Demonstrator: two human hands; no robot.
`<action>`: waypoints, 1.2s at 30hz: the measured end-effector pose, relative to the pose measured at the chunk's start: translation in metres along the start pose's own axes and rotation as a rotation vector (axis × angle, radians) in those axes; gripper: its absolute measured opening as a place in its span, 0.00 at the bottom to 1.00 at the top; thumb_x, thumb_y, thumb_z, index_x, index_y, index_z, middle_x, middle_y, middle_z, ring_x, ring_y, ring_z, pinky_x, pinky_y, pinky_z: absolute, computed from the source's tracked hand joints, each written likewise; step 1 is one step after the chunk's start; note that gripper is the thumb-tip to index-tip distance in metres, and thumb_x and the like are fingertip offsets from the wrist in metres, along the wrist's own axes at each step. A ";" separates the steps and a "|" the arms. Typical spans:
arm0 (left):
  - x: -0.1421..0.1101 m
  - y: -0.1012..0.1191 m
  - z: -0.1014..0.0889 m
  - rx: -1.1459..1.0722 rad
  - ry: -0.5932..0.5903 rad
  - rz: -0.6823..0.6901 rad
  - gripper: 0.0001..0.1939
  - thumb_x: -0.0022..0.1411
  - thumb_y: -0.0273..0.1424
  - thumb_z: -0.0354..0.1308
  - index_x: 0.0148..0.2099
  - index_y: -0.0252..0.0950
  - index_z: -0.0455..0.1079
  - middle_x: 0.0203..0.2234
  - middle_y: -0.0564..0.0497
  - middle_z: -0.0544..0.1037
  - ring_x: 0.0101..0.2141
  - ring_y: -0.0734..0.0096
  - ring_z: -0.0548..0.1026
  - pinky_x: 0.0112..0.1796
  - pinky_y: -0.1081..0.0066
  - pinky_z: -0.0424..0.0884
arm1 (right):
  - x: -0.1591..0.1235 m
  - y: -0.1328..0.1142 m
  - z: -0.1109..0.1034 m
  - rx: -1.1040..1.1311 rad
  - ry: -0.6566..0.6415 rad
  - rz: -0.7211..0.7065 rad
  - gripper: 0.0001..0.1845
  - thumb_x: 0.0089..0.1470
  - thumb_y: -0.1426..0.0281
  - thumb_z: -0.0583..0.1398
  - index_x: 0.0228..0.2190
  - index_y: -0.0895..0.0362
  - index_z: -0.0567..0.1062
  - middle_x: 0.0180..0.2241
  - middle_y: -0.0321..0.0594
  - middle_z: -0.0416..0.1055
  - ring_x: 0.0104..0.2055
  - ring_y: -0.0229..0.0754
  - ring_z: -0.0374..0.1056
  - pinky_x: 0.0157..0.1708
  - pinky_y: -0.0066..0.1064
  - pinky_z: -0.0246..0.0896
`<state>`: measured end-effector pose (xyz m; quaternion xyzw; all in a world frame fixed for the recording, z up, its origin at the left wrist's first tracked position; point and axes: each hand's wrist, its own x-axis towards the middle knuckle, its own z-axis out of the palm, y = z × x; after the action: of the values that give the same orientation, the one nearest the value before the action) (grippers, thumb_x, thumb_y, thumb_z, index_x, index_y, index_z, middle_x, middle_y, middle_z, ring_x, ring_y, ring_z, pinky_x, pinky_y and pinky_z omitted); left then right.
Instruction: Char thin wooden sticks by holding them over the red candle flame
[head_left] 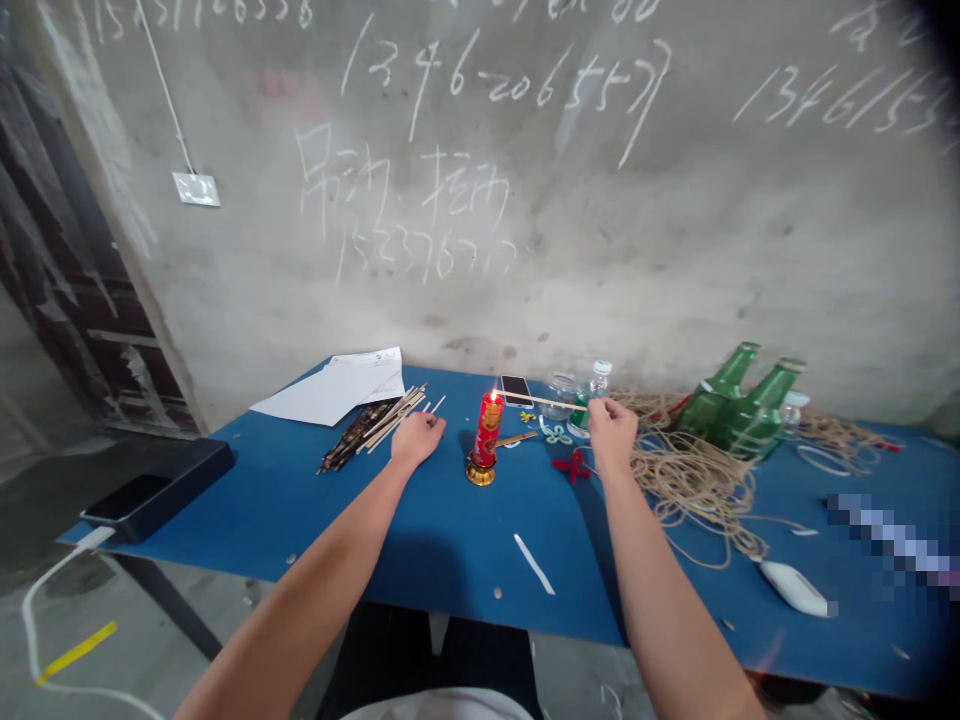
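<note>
A lit red candle [488, 430] stands upright in a gold holder [481, 473] on the blue table. My right hand [613, 432] pinches one end of a thin wooden stick [551, 402]. The stick runs level to the left, its far tip at the candle flame. Beside a pile of sticks, my left hand [418, 438] rests low over the table with its fingers curled. Short stick ends show just past those fingers; whether they are held is hidden. Many sticks in the pile have blackened ends [349, 440], while others are pale [391, 418].
White papers [337, 388] lie at the back left, a black box [161, 487] at the left edge. A phone [517, 390], glass jar [561, 388] and small bottle [600, 380] are behind the candle. Twine [697, 485], green bottles [761, 405] and a red knotted piece [574, 467] are right.
</note>
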<state>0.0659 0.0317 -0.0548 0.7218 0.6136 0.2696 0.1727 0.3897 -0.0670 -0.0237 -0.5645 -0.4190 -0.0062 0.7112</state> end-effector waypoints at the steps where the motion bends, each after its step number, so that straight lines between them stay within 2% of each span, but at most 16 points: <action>1: 0.000 0.000 0.000 0.000 0.000 0.001 0.17 0.67 0.39 0.54 0.32 0.43 0.81 0.29 0.49 0.83 0.36 0.60 0.82 0.34 0.70 0.70 | 0.000 0.000 0.000 -0.001 -0.002 -0.001 0.16 0.49 0.64 0.59 0.16 0.53 0.59 0.16 0.28 0.48 0.20 0.34 0.47 0.19 0.28 0.42; 10: 0.001 -0.001 0.001 -0.003 -0.004 0.004 0.17 0.67 0.39 0.54 0.32 0.42 0.82 0.28 0.49 0.83 0.36 0.60 0.82 0.34 0.69 0.70 | -0.001 -0.002 0.000 -0.007 -0.014 0.002 0.16 0.48 0.62 0.58 0.16 0.52 0.59 0.16 0.29 0.49 0.21 0.34 0.46 0.19 0.28 0.42; 20: 0.003 -0.005 0.004 -0.041 0.010 0.022 0.17 0.65 0.38 0.55 0.29 0.42 0.81 0.25 0.49 0.81 0.33 0.60 0.80 0.30 0.69 0.65 | 0.000 0.002 0.000 0.015 -0.033 0.007 0.15 0.48 0.65 0.59 0.16 0.53 0.60 0.16 0.28 0.49 0.21 0.33 0.47 0.20 0.28 0.42; 36: 0.002 -0.004 0.003 -0.049 0.005 0.036 0.17 0.66 0.37 0.55 0.29 0.41 0.80 0.25 0.48 0.81 0.32 0.61 0.80 0.31 0.69 0.66 | -0.002 -0.003 0.000 0.054 -0.025 0.034 0.16 0.48 0.67 0.59 0.16 0.53 0.59 0.15 0.27 0.49 0.20 0.33 0.46 0.21 0.28 0.40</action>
<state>0.0648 0.0345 -0.0592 0.7276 0.5940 0.2897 0.1838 0.3873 -0.0692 -0.0226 -0.5521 -0.4181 0.0242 0.7210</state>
